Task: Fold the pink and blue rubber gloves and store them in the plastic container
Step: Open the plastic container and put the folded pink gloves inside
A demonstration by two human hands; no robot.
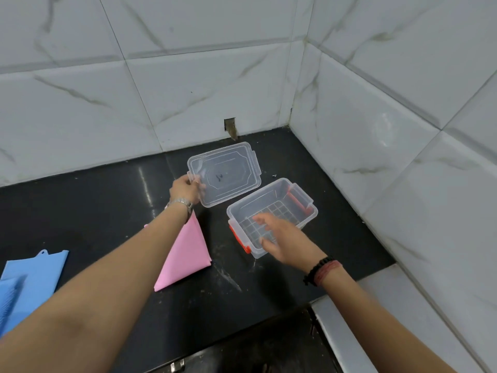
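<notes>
On the black countertop (107,211), tucked into the corner of the white marble-tiled walls (376,130), sits the clear plastic container (282,205), open, with orange latches at both ends and a grid pattern on its floor. Its clear lid (228,173) is off, just behind and to the left of it, and the left hand (185,188) grips that lid by its near-left corner, fingers closed around the edge; a metal watch (181,204) circles that wrist. The right hand (285,238) hovers over the near rim of the container with fingers spread loosely and holding nothing; dark and red bands (322,270) ring its wrist.

The pink glove (185,254) lies flat on the counter to the left of the container, partly under the left forearm, so only a triangular stretch of it shows. It is near the container but apart from it, and neither hand touches it. The blue glove (32,278) lies at the far left edge of the view, well apart from both hands and from the container, its bristled face just visible at the edge.
</notes>
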